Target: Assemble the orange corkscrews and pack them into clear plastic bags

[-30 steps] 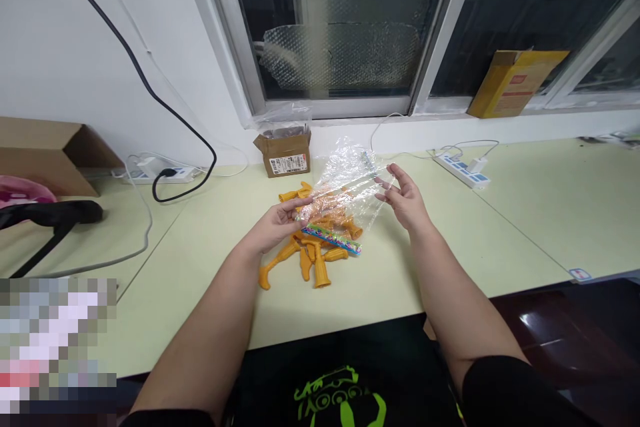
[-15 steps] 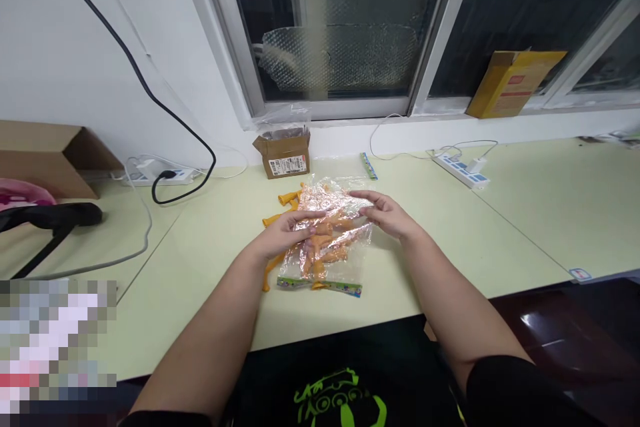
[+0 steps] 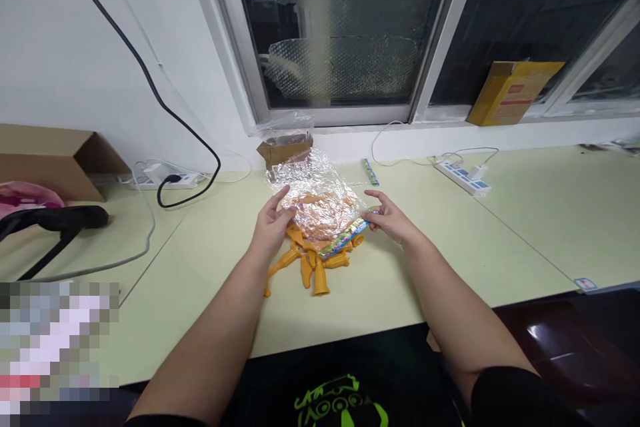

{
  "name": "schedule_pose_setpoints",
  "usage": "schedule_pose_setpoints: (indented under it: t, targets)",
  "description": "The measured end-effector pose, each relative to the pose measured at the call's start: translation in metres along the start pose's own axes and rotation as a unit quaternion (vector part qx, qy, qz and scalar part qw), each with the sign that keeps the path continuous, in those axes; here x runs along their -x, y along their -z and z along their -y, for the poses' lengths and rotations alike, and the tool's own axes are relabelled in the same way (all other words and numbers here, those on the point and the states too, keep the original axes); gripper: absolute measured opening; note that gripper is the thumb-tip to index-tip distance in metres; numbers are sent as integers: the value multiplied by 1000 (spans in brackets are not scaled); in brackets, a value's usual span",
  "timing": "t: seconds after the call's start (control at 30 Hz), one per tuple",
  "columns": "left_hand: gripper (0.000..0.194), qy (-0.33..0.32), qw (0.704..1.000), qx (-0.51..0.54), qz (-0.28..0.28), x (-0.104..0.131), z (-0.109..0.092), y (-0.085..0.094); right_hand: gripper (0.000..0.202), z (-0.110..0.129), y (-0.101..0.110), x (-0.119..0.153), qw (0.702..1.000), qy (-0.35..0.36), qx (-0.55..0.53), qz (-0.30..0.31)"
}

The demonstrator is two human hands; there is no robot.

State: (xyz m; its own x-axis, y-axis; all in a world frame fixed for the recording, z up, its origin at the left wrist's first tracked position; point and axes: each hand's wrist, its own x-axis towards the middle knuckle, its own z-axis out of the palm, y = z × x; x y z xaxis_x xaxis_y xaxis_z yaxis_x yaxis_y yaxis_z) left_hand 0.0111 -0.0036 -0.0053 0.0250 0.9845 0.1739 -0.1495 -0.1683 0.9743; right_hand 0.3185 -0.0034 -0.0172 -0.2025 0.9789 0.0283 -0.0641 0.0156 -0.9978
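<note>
A crinkled clear plastic bag (image 3: 325,180) is stretched between my hands, its coloured printed strip (image 3: 345,238) slanting along the near right edge. My left hand (image 3: 273,224) pinches the bag's left side between thumb and fingers. At the strip's right end, my right hand (image 3: 389,217) grips the bag, index finger raised. Several orange plastic pieces (image 3: 321,279) lie on the table under and in front of the bag; some show only blurrily through it. The far part of the bag overlaps a small cardboard box (image 3: 286,151).
Another printed strip (image 3: 371,172) lies behind my right hand. Power strips stand at the right (image 3: 463,176) and left (image 3: 185,180), with cables. An open carton (image 3: 45,157) and a black stand (image 3: 65,217) are at the left. A yellow package (image 3: 517,92) leans on the window.
The bag has been lifted and turned, its strip now slanting up to the right. More orange pieces show uncovered below it. My left hand has shifted left and now grips the bag's side.
</note>
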Motion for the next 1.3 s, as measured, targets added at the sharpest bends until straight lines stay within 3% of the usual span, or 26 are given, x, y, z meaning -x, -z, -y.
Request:
schedule_pose_setpoints:
  t: [0.07, 0.13, 0.27, 0.37, 0.47, 0.53, 0.63, 0.7, 0.77, 0.83, 0.9, 1.0, 1.17, 1.3]
  targets:
    - [55, -29, 998, 15, -51, -2, -3, 1, 59, 3, 5, 0, 1000, -1, 23, 7]
    - [49, -29, 995, 41, -90, -5, -7, 4, 53, 8, 11, 3, 998, -17, 41, 39]
    - [63, 104, 988, 80, -78, -9, -13, 13, 66, 11, 19, 5, 995, -43, 61, 64]
    - [81, 169, 984, 39, -42, -8, -11, 17, 79, 4, 20, -1, 999, -10, 16, -30]
    - [84, 144, 988, 38, -44, -8, -5, 15, 90, -3, 16, -7, 991, 7, -67, -112]
    - [84, 101, 991, 63, -66, -8, -1, 11, 98, -2, 12, -6, 992, -14, -95, -80]
    - [82, 56, 990, 92, -97, -8, 4, 5, 104, 4, 5, 2, 996, -57, -64, 28]
    - [78, 42, 988, 99, -112, -9, 7, 3, 96, 6, 2, 7, 993, -72, -31, 85]
    - [76, 29, 988, 98, -114, -8, 8, 3, 72, 5, 0, 6, 993, -70, -19, 98]
    - [77, 13, 990, 99, -96, -8, 8, 4, 46, 0, 1, 0, 997, -42, -32, 53]
    - [77, -4, 993, 97, -62, -7, 6, 4, 33, -5, 5, -12, 998, -6, -54, -19]
    - [73, -16, 996, 82, -17, -5, 4, 4, 29, -9, 15, -38, 993, 11, -71, -90]
    - [61, -22, 999, 19, 14, -2, 7, 8, 30, -7, 43, -94, 985, -72, -4, -155]
    - [45, -37, 997, -47, 44, 1, 11, 10, 30, -11, 64, -134, 977, -95, 12, -190]
